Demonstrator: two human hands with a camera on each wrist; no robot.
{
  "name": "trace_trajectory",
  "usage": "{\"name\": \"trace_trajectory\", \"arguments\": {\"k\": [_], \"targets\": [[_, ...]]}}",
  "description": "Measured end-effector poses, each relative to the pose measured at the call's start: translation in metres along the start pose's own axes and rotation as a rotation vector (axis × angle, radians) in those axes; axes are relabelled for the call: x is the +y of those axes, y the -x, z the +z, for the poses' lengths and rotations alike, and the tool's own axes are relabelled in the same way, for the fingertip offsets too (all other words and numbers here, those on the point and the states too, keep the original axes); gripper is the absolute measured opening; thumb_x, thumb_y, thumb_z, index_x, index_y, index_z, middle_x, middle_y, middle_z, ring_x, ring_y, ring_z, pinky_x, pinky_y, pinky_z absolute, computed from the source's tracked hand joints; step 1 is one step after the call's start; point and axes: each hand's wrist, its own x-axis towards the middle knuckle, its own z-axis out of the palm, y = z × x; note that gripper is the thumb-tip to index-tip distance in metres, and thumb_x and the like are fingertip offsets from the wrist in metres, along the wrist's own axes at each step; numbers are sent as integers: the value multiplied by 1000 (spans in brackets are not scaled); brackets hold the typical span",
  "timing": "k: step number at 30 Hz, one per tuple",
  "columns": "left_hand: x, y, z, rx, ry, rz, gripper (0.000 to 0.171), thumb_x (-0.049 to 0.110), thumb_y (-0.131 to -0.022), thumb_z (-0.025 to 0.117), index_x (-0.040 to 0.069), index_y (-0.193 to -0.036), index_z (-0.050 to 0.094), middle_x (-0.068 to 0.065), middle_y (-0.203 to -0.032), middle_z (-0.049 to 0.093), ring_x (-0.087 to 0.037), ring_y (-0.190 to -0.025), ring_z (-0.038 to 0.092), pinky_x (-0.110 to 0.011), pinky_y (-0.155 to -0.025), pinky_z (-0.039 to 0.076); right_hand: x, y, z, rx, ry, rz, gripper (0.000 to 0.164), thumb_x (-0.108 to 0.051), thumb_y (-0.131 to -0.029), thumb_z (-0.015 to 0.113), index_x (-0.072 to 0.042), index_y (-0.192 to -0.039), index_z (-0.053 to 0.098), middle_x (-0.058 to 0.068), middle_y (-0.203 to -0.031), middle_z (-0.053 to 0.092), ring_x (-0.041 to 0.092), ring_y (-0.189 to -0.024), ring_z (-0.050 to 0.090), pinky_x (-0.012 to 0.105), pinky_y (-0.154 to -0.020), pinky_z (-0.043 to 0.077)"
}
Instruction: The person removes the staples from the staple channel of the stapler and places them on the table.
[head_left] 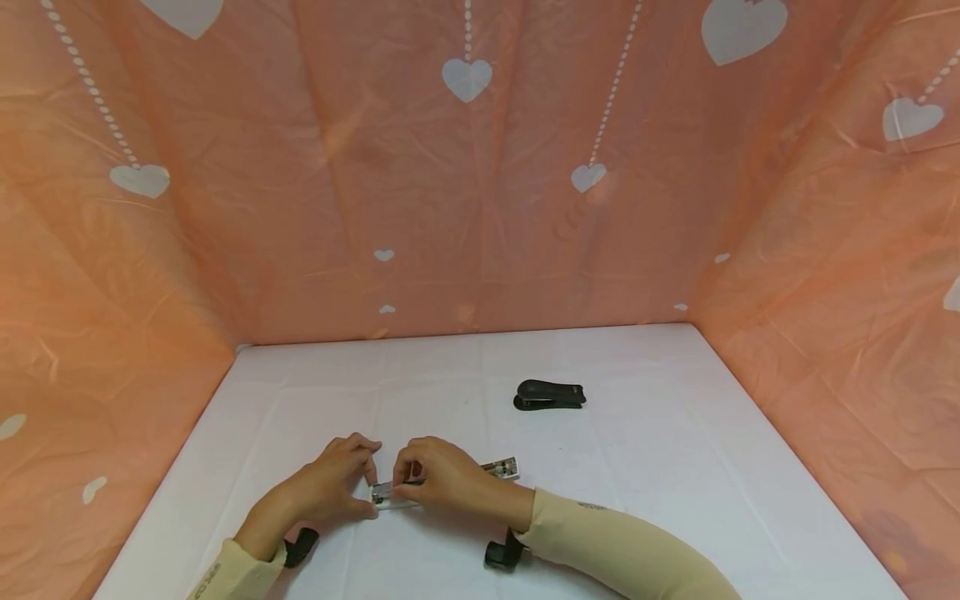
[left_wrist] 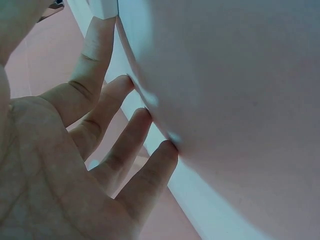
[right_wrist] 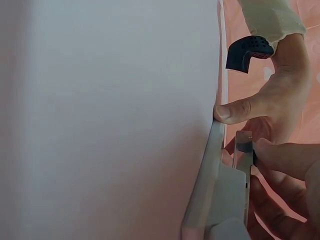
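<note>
A long narrow white thing with a metal rail, which looks like an opened stapler, lies at a slant on the white table. My left hand holds its left end, thumb on the near corner and index finger on the far one. In the left wrist view the other fingertips rest at the table surface. My right hand reaches across it and hides its middle. Thumb and finger pinch a small dark piece at the metal rail; its kind cannot be told.
A black stapler lies further back on the white table, right of both hands. Orange cloth walls with white hearts close in the back and sides. Black wrist cameras hang below both wrists, close over the table.
</note>
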Motion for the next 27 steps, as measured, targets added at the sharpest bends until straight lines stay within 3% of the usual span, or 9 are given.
{"name": "trace_trajectory", "arguments": {"k": [7, 14, 27], "targets": [[0, 0, 0, 3, -1, 2, 39, 32, -77, 98, 24, -90, 62, -18, -147, 57, -51, -136, 46, -71, -99, 49, -4, -4, 0, 0, 83, 17, 13, -27, -94, 86, -23, -97, 74, -16, -87, 66, -3, -81, 57, 11, -68, 44], [0, 1, 0, 4, -3, 8, 38, 31, -77, 98, 25, -90, 62, -18, -147, 57, -51, -135, 47, -69, -102, 48, -6, -5, -1, -14, 263, -50, 11, -30, -96, 83, -23, -104, 83, -13, -91, 67, -3, -83, 55, 10, -70, 40], [2, 1, 0, 15, -27, 4, 39, 32, -76, 98, 25, -89, 62, -16, -146, 58, -49, -134, 49, -68, -102, 48, -4, 7, -9, 35, 240, -62, 10, -29, -98, 81, -21, -104, 81, -12, -91, 67, -1, -85, 56, 11, -72, 40]]}}
